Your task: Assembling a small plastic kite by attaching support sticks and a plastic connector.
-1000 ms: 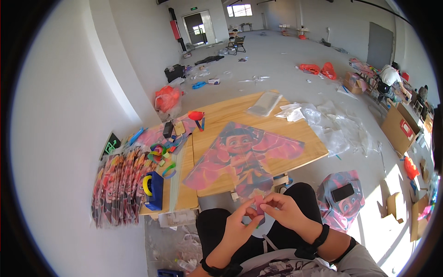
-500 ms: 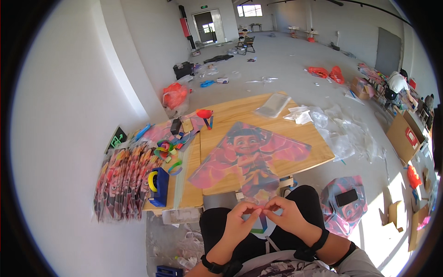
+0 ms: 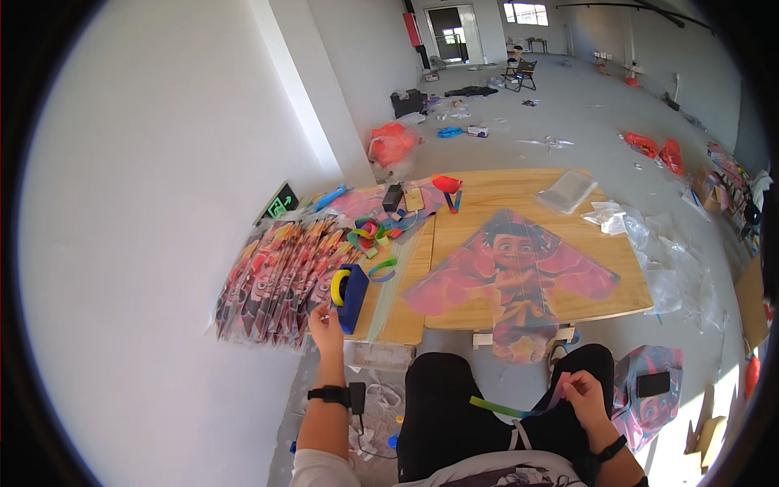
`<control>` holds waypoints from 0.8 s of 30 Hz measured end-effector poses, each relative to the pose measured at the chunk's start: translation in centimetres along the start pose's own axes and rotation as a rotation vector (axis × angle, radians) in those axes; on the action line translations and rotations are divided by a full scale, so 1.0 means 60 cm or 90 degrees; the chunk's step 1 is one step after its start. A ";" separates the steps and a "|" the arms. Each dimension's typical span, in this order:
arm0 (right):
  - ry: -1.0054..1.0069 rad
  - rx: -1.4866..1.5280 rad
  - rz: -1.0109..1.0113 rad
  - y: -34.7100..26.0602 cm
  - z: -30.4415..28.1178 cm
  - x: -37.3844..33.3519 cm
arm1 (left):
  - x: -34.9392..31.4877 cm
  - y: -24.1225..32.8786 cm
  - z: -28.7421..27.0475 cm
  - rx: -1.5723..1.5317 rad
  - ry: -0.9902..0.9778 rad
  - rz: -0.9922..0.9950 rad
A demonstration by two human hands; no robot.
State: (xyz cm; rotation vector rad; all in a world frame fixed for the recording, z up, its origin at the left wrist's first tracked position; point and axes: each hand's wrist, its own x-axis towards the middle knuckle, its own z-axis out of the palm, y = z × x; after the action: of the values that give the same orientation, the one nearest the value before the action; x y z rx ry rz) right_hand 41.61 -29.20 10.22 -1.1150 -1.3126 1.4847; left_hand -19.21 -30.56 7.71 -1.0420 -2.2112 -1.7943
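Note:
My right hand (image 3: 586, 398) pinches one end of a rainbow ribbon (image 3: 497, 408), which hangs in a curve across my lap with its green end to the left. At the table's left front edge, my left hand (image 3: 326, 329) has its fingertips together beside the blue tape dispenser (image 3: 352, 296) with its yellow roll. What those fingers grip, if anything, is too small to make out. A thin kite sheet (image 3: 515, 280) printed with a cartoon figure lies flat on the wooden table (image 3: 629, 294), its lower end hanging over the front edge toward my knees.
Folded printed kites (image 3: 280, 280) are stacked left of the dispenser. Coiled ribbons (image 3: 369, 235), a black box (image 3: 393, 197) and a clear plastic packet (image 3: 567, 191) lie on the table. A phone (image 3: 653, 385) rests on a printed sheet at my right. Plastic wrap (image 3: 661, 272) spills off the table's right side.
My hands were together over the kite's lower end. The left has moved to the tape dispenser; the right has drawn back rightward with the ribbon. The view has swung left.

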 end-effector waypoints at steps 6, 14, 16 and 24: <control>0.049 0.093 -0.004 0.050 -0.018 0.017 | 0.101 -0.156 -0.038 0.034 -0.181 -0.100; 0.087 0.129 -0.042 0.059 -0.005 0.018 | 0.150 -0.148 -0.042 0.132 -0.323 -0.308; 0.126 0.159 -0.037 0.064 -0.014 0.019 | 0.146 -0.118 -0.013 0.145 -0.317 -0.359; 0.107 0.159 -0.032 0.064 -0.012 0.020 | 0.157 -0.087 -0.031 0.155 -0.305 -0.375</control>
State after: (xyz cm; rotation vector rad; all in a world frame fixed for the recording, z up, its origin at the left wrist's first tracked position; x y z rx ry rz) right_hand 41.89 -28.27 6.25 -1.0121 -1.0031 1.4401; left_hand -29.92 -28.47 8.51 -0.8979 -3.2059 -1.4815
